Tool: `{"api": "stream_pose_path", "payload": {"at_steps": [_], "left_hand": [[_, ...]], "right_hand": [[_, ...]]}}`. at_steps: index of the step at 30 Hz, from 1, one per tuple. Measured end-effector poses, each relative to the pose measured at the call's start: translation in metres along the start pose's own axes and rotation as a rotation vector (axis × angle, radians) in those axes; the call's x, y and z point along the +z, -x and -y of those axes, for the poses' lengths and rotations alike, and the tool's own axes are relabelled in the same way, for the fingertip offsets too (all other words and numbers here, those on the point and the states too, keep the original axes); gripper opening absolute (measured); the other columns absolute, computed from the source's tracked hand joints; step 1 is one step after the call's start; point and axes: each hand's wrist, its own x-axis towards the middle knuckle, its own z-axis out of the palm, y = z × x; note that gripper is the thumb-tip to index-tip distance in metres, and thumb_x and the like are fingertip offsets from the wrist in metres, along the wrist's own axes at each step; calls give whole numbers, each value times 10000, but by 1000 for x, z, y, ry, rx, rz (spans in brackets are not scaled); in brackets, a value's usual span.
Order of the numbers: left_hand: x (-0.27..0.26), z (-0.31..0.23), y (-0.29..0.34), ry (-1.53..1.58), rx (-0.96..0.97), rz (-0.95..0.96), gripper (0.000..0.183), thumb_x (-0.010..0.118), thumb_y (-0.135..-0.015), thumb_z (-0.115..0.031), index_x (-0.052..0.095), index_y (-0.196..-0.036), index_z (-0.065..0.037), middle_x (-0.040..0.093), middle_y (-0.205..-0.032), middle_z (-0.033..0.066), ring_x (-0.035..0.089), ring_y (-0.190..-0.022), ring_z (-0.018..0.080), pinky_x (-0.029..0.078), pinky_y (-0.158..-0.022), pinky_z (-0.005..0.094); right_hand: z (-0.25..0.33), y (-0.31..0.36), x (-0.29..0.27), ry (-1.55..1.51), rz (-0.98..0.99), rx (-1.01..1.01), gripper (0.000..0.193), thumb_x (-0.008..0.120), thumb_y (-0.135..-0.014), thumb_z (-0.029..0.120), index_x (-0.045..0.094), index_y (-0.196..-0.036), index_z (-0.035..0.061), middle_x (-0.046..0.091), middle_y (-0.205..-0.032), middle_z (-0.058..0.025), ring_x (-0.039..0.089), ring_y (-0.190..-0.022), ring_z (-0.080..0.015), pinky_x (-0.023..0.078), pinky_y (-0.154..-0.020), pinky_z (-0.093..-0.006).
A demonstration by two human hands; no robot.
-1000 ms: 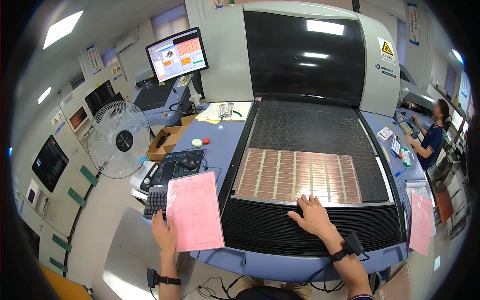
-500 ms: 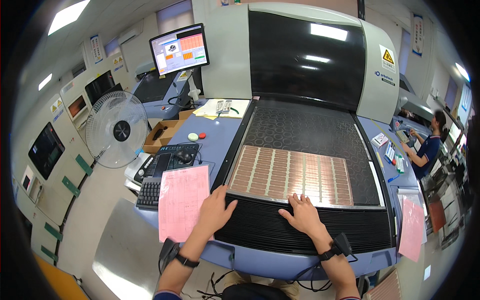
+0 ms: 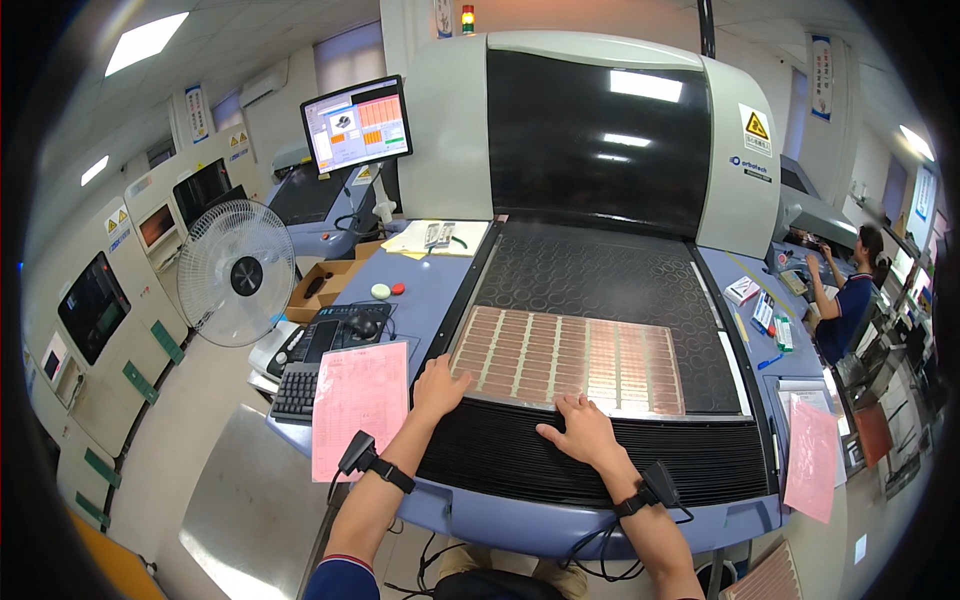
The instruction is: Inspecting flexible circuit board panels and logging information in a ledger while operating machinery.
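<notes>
A flat copper-coloured circuit panel [image 3: 565,355] with rows of pale strips lies on the black textured bed [image 3: 600,275] of a large machine. At its near left corner rests my left hand [image 3: 438,388], fingers stretched out and touching the corner or the rail beside it. My right hand [image 3: 585,430] lies open with fingertips on the middle of the panel's near edge, thumb spread to the left. Neither hand grips anything. Below the right palm runs a black pleated bellows cover [image 3: 600,465].
Left stand a pink form sheet [image 3: 360,400], keyboard [image 3: 295,390], round green and red buttons [image 3: 388,291], a monitor [image 3: 357,123] and a fan [image 3: 237,272]. On the right are pens and small boxes [image 3: 765,315] and another pink sheet [image 3: 812,460]. A co-worker [image 3: 850,295] sits far right.
The left hand has slid slightly up along the panel's left corner. The right hand stays at the near edge. My view has shifted a little, and the co-worker's arms have risen.
</notes>
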Motion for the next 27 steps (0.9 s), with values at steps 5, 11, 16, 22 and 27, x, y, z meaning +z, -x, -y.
{"api": "stream_pose_path", "payload": {"at_steps": [5,11,16,22,27], "left_hand": [[-16,-13,14,-68,4,343,496,617,-882,-407,621,-1161,3,683,-1073,193,635,-1035,396,495,-906,476],[-32,0,41,-90,158,190,475,642,-885,-355,629,-1177,20,654,-1138,237,612,-1077,407,488,-926,457],[-76,-3,64,91,149,116,457,666,-886,-291,612,-1224,11,634,-1205,224,586,-1137,388,462,-982,438],[-152,55,101,48,-13,-198,436,677,-889,-233,605,-1238,20,625,-1212,233,563,-1163,379,430,-1012,436],[-177,136,127,-218,-163,-361,470,648,-897,-238,579,-1267,43,630,-1200,258,582,-1139,391,442,-985,446]], "right_hand": [[-5,-1,2,1,79,14,686,616,-890,542,577,-1215,-60,589,-1238,-249,536,-1192,-440,469,-993,-479],[6,0,0,31,85,13,701,627,-889,529,560,-1260,-62,564,-1296,-267,514,-1224,-462,454,-1022,-483],[-1,0,7,8,71,26,677,621,-904,502,566,-1269,-66,546,-1339,-272,501,-1255,-455,412,-1067,-479],[-1,-2,1,61,100,29,688,577,-926,521,546,-1282,-68,553,-1327,-280,504,-1265,-453,371,-1107,-495],[8,-1,-1,68,28,0,659,635,-901,479,578,-1227,-91,594,-1247,-258,522,-1229,-436,401,-1071,-476]]}}
